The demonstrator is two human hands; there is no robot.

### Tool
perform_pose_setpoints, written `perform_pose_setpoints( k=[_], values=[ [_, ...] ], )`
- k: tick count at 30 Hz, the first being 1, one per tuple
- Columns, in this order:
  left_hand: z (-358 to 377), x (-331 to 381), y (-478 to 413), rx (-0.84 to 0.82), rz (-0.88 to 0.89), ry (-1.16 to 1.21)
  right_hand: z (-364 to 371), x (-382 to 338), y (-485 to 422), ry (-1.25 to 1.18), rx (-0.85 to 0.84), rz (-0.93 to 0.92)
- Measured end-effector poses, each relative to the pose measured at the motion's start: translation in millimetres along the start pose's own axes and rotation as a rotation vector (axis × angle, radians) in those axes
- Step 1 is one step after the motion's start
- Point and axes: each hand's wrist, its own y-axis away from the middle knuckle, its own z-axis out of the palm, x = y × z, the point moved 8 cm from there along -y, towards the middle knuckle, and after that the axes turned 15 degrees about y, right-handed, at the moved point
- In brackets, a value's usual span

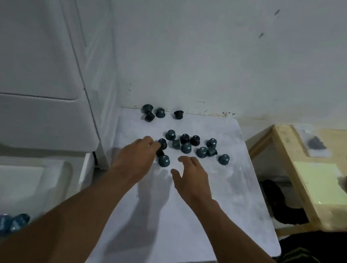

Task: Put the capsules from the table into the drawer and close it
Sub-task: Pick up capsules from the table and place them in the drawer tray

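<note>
Dark teal capsules looked smooth with a dull sheen, white desk matt and scuffed, side table pale bare wood, drawer white plastic.

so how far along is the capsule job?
Early-to-mid. Done: several capsules already lie in the open drawer. In hand: left hand touches a capsule at the cluster's edge, grip unclear; right hand hovers open beside it. Left: over a dozen loose capsules on the table, then closing the drawer.
</note>
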Motion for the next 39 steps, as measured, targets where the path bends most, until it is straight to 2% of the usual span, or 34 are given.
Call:
perform_pose_setpoints(
  k=[3, 9, 13, 20, 28, 34, 39],
  values=[
    [10.5, -14.9, -23.8, -0.032, -0.018, 0.020, 18.0, -4.9, -32.8, -0.049, -0.058, 0.049],
    [48.2, -30.6, -47.6, -0.208, 0.012, 0.143, 50.1, -8.1, -61.9, -0.093, -0.166, 0.083],
    [63.3, -39.9, -58.5, -0.242, -0.052, 0.235, 64.3, -3.8, -74.4, -0.129, -0.220, 0.089],
    [66.2, -52.0, -65.7, -0.144, -0.045, 0.251, 66.9, 13.8, -85.3, -0.138, -0.165, 0.154],
    [64.8, -54.2, -56.2, -0.166, -0.071, 0.279, 62.0, 15.1, -78.9, -0.137, -0.182, 0.119],
    [51.9, -43.7, -53.3, -0.141, -0.117, 0.384, 46.4, 15.9, -72.3, -0.159, -0.121, 0.078],
    [26.0, -28.3, -38.7, -0.029, -0.179, 0.502, 16.5, 15.9, -63.3, -0.151, -0.033, 0.060]
  ],
)
